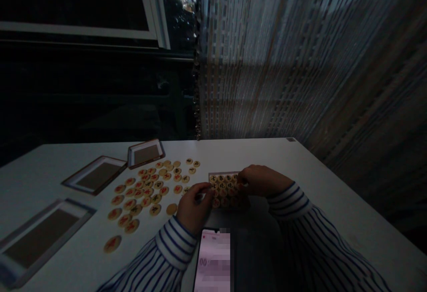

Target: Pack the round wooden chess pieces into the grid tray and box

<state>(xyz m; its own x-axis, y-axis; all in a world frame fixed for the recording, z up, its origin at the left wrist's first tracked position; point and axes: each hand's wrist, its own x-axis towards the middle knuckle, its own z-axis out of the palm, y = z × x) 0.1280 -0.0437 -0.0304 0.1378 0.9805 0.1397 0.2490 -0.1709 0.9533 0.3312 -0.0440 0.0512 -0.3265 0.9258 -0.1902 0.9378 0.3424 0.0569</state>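
A small rectangular box (230, 173) on the white table holds rows of round wooden Chinese chess pieces (222, 186), their characters facing up. At its left edge is my left hand (195, 207), thumb and fingers curled together over the nearest pieces. My right hand (258, 180) is bent over the box's upper right corner with its fingers closed and hides the pieces there. What either set of fingertips grips is too dark to make out. Many loose Chinese chess pieces (147, 192) lie scattered to the left, with red or black characters; a few show blank faces.
Three shallow framed trays, a near one (46, 234), a middle one (100, 174) and a far one (146, 153), lie on the table's left side. A lit phone (213, 261) is below my hands. Behind the table (316, 221) hang string curtains (253, 60).
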